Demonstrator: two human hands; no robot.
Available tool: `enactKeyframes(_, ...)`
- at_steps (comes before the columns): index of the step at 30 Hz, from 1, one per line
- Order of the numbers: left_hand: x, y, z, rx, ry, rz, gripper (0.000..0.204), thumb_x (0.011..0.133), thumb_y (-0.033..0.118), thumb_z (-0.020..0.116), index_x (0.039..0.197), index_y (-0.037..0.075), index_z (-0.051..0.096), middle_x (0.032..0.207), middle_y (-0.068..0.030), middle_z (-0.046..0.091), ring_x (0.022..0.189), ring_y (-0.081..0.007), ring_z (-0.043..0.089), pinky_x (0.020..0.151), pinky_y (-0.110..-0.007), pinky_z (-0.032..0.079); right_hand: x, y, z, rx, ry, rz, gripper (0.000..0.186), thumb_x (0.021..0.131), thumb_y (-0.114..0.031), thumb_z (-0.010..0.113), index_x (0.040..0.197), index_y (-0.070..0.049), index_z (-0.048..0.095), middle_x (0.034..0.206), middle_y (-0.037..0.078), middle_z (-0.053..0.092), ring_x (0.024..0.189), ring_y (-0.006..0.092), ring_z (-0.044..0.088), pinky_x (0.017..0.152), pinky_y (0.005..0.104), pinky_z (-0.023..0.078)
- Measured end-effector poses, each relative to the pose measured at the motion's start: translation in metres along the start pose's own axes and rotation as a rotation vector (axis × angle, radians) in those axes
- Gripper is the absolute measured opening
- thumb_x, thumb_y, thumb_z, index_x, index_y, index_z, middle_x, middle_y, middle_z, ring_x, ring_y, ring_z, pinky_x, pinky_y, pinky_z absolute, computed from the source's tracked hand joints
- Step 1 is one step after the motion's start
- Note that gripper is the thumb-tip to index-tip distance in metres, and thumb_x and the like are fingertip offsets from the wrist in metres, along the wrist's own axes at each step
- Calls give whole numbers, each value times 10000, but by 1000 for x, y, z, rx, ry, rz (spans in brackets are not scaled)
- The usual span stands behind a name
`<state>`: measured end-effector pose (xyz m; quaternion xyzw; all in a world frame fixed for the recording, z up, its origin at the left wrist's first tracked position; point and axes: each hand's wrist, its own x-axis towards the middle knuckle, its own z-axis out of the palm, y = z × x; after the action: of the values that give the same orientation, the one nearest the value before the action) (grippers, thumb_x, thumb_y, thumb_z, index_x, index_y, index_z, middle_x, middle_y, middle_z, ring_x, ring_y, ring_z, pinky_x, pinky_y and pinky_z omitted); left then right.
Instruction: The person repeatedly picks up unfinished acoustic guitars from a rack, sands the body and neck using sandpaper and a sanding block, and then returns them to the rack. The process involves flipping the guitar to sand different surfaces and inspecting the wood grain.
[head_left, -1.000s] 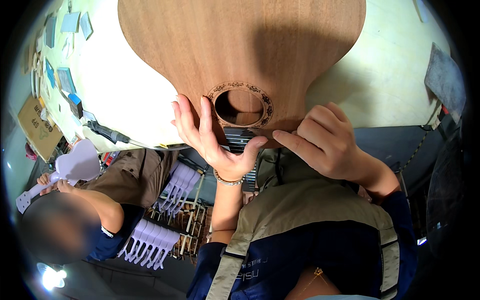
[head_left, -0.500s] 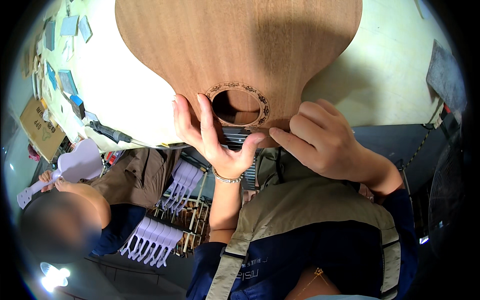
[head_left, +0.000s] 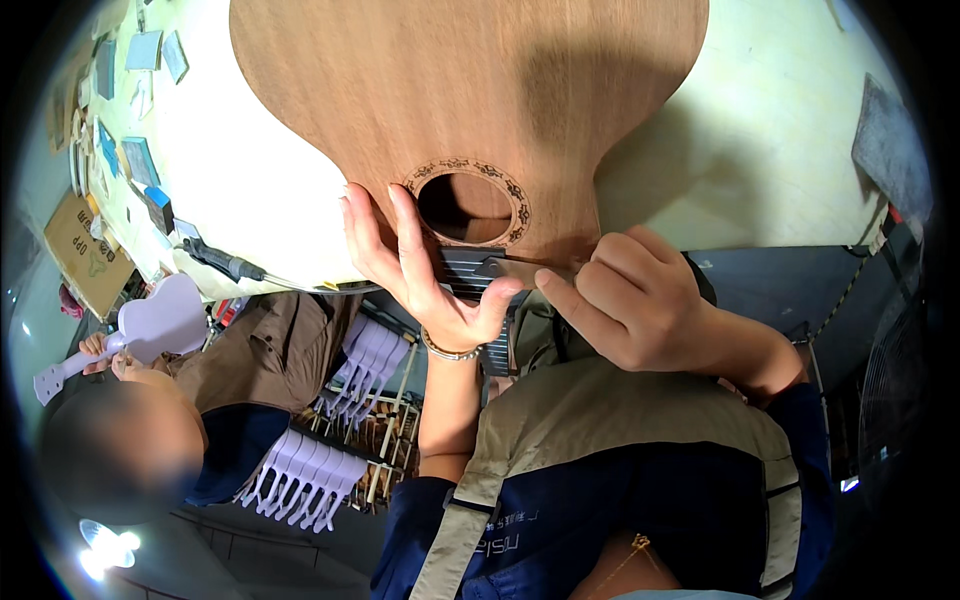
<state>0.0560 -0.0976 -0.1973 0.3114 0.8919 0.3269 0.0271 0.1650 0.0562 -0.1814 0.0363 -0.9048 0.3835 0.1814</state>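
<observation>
Bracing the wooden instrument [head_left: 440, 110] at its neck end, the left hand [head_left: 432, 295] lies with fingers extended and its thumb spread well apart from them. The left index fingertip touches the body beside the rim of the sound hole [head_left: 470, 207]; the next fingertip lies to the left of it, near the body's edge. The dark fretboard [head_left: 465, 268] shows in the gap between the left index finger and thumb, and the neck runs on toward the wearer past the thumb. The instrument's body extends away from the fingertips of both hands, over the pale table [head_left: 270, 190].

The right hand [head_left: 640, 300] is positioned to the right of the left thumb. Its index finger points left, its tip just beside the left thumb tip; the remaining visible fingers are curled. The right thumb is hidden, so whether this hand grips anything cannot be told.

Far left of the left fingers, small blocks [head_left: 140, 160] and a dark cable [head_left: 220, 262] lie on the table. Farther right of the right fingers is a gray sheet [head_left: 890, 145]. Left of the left wrist, a co-worker holds a pale purple instrument [head_left: 162, 318].
</observation>
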Motion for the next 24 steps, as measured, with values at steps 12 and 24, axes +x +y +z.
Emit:
enactKeyframes(12, 1, 1, -2, 92, -25, 9, 981, 667, 728, 509, 1298, -15, 395, 1377, -276, 231, 1268, -424, 213, 1012, -530, 164, 0, 6, 0, -8, -7, 41, 374, 527, -52, 607, 896, -8, 646, 632, 15, 382, 585, 161, 415, 465, 266, 331)
enactKeyframes(24, 2, 1, -1, 97, -28, -3, 966, 668, 716, 528, 1304, 1, 395, 1372, -273, 221, 1256, -426, 218, 997, -531, 183, 7, 13, -4, 101, -78, 115, 321, 549, -41, 616, 867, 2, 626, 651, 35, 386, 606, 181, 416, 478, 290, 351)
